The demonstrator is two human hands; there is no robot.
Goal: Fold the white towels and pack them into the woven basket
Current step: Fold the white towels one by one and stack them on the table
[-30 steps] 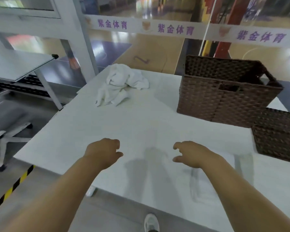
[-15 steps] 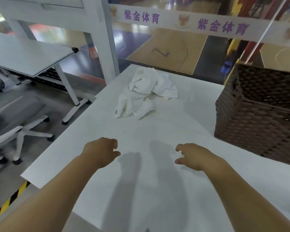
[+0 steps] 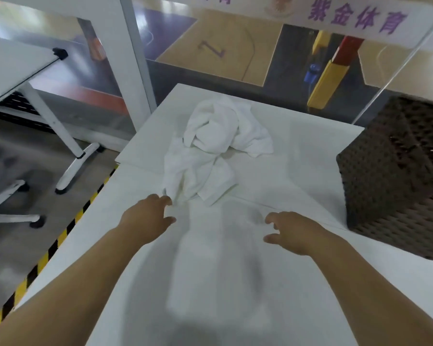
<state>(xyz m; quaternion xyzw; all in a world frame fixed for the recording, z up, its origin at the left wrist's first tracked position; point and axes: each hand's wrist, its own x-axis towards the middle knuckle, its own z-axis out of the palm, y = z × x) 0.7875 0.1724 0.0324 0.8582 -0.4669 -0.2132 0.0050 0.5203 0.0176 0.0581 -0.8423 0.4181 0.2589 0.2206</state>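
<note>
My left hand (image 3: 148, 216) reaches the near edge of the crumpled white towels (image 3: 215, 146), fingers loosely spread, gripping nothing I can see. My right hand (image 3: 293, 232) hovers half-curled, empty. The dark woven basket (image 3: 390, 176) stands right, apart, on the smooth white table (image 3: 298, 151); striped floor tape (image 3: 48, 253) runs left.

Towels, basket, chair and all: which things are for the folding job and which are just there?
For the job: white towels, crumpled on the table; woven basket; left hand; right hand.

Just there: office chair; other white table; yellow post.
</note>
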